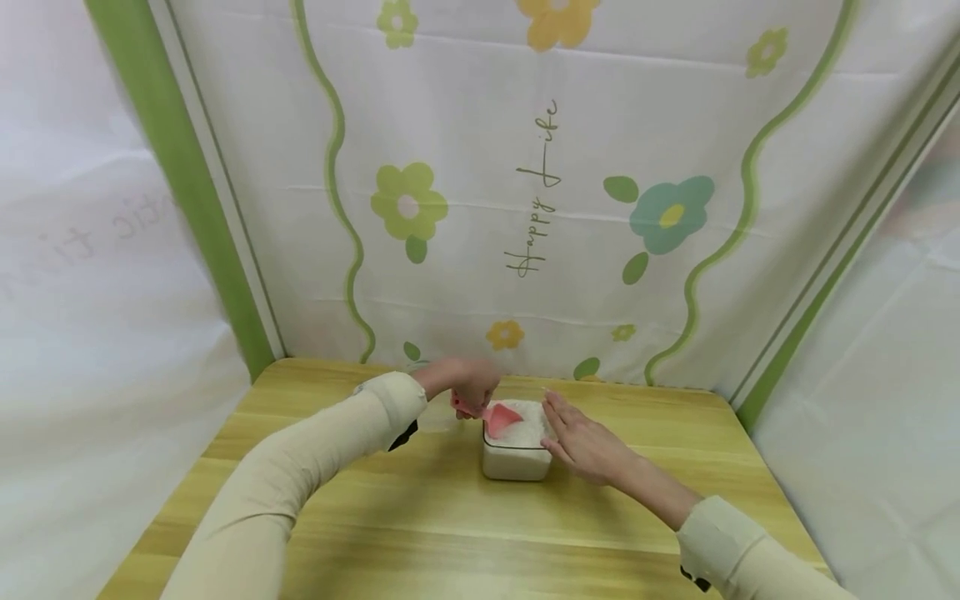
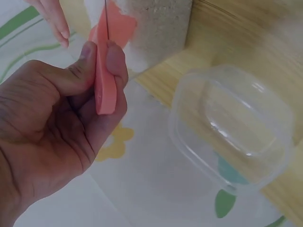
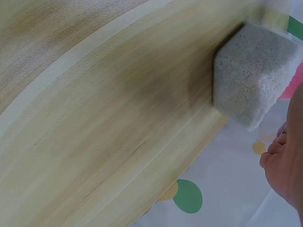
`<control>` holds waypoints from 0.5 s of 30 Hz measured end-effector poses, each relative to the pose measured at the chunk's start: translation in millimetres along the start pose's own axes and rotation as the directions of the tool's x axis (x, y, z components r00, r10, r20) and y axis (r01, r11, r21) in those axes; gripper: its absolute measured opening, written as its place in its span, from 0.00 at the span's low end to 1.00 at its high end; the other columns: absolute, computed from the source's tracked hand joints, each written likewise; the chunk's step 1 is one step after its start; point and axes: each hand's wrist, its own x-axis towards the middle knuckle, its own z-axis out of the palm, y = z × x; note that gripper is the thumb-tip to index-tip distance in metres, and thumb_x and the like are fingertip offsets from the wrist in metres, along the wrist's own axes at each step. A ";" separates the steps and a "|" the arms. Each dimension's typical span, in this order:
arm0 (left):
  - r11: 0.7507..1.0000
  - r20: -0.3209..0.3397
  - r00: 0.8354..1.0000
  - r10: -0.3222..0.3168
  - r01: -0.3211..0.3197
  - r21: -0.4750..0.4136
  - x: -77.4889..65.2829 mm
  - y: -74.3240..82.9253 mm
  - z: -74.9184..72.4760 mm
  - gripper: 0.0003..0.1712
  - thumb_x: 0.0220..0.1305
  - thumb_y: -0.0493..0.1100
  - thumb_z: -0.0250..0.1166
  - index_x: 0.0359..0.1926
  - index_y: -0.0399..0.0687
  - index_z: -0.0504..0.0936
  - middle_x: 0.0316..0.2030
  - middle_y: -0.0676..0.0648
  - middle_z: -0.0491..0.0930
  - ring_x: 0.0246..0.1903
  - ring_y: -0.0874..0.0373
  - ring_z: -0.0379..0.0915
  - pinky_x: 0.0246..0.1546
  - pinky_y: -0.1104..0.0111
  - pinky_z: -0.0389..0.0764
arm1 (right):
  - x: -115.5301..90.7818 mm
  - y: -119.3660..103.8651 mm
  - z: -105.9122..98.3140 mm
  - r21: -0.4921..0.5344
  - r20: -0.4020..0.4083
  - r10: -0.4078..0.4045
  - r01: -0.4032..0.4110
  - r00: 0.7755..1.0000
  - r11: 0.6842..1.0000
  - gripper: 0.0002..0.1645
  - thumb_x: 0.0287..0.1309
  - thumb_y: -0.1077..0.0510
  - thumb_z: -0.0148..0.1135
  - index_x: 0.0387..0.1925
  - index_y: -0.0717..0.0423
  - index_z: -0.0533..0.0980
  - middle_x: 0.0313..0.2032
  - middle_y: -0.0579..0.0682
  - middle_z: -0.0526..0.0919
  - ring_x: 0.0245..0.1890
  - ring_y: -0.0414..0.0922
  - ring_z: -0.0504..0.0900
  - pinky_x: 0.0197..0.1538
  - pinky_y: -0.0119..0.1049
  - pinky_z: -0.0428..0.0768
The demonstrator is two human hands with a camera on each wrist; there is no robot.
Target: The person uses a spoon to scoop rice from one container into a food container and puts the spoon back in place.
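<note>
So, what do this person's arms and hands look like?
The left sleeve and right sleeve are both long, cream-coloured and wrinkled, with broad cuffs near the wrists. A small black piece shows beneath each cuff; too little is visible to say what. The left hand and right hand wear no gloves.

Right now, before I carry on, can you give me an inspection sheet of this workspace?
Surface: wood-grain table, yellowish brown.
Job's things: pink scoop, its bowl at the white grains in the tub; clear plastic container to the tub's left, apart from it.
Clutter: nothing seen.
Hands: left hand grips the scoop's handle; right hand has its fingers extended at the tub's right side, pressure cannot be told.
Cables: nothing seen.
Surroundings: flower-print fabric behind the table, white sheeting at the sides.
</note>
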 end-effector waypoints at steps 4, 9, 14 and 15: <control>0.992 0.022 0.999 0.035 -0.032 -0.125 -1.3 -10.2 9.2 0.23 0.70 0.35 0.59 0.15 0.48 0.83 0.14 0.54 0.80 0.14 0.64 0.67 0.18 0.71 0.64 | 0.5 -1.7 0.4 0.002 -0.003 -0.007 0.007 1.000 1.000 0.39 0.76 0.44 0.44 0.72 0.72 0.58 0.74 0.68 0.56 0.75 0.60 0.59 0.69 0.52 0.68; 0.960 0.008 0.994 0.113 -0.107 -0.260 -6.2 -22.3 19.9 0.24 0.72 0.38 0.58 0.16 0.47 0.82 0.15 0.55 0.79 0.14 0.65 0.67 0.18 0.73 0.64 | 0.1 -0.6 2.5 0.002 0.002 -0.005 0.005 1.000 1.000 0.40 0.76 0.43 0.44 0.73 0.71 0.56 0.75 0.66 0.55 0.75 0.58 0.58 0.70 0.51 0.68; 0.900 -0.065 0.984 0.166 -0.178 -0.398 -13.2 -32.0 29.1 0.22 0.72 0.36 0.58 0.20 0.45 0.87 0.17 0.51 0.83 0.15 0.64 0.74 0.20 0.75 0.69 | -1.1 -1.3 3.7 0.029 0.001 0.008 -0.009 1.000 1.000 0.42 0.76 0.42 0.44 0.74 0.70 0.54 0.76 0.66 0.52 0.76 0.58 0.56 0.70 0.51 0.68; 0.886 -0.071 0.982 0.172 -0.186 -0.425 -14.7 -33.4 30.3 0.20 0.72 0.35 0.58 0.22 0.43 0.88 0.18 0.50 0.83 0.16 0.64 0.75 0.20 0.75 0.71 | -1.4 -1.6 4.1 0.036 -0.002 0.012 -0.012 1.000 0.999 0.42 0.76 0.42 0.44 0.74 0.70 0.54 0.76 0.66 0.52 0.76 0.58 0.56 0.69 0.51 0.68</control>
